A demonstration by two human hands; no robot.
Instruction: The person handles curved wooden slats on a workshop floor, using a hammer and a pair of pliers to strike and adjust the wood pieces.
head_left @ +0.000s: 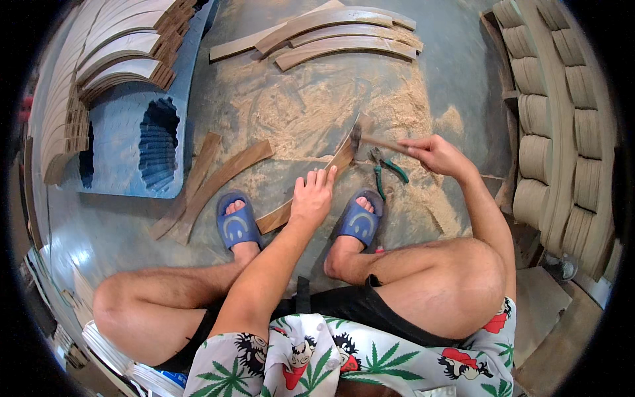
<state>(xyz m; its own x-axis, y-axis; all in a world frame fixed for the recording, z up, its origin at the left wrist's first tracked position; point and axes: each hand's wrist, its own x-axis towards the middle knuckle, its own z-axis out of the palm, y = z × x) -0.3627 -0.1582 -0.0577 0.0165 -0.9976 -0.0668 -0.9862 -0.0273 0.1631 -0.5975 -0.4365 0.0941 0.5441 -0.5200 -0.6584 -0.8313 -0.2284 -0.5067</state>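
My left hand (313, 196) grips a curved wooden piece (278, 217) that slants across the floor between my feet. Its near end rests beside my left slipper, and its far end lies under the hammer. In my right hand (436, 156) is a hammer (382, 142), held by its wooden handle. The hammer's head is at the far end of the piece; whether it touches the wood I cannot tell. Just to the right of that end lie pliers (378, 173) with green handles, jaws pointing away from me.
Two curved wooden pieces (221, 177) lie crossed on the left, with several more (344, 41) at the far side. Sawdust (284, 99) covers the floor. A blue plastic pallet (119, 132) bears stacked curved boards on the left; bundled curved pieces (533, 155) line the right.
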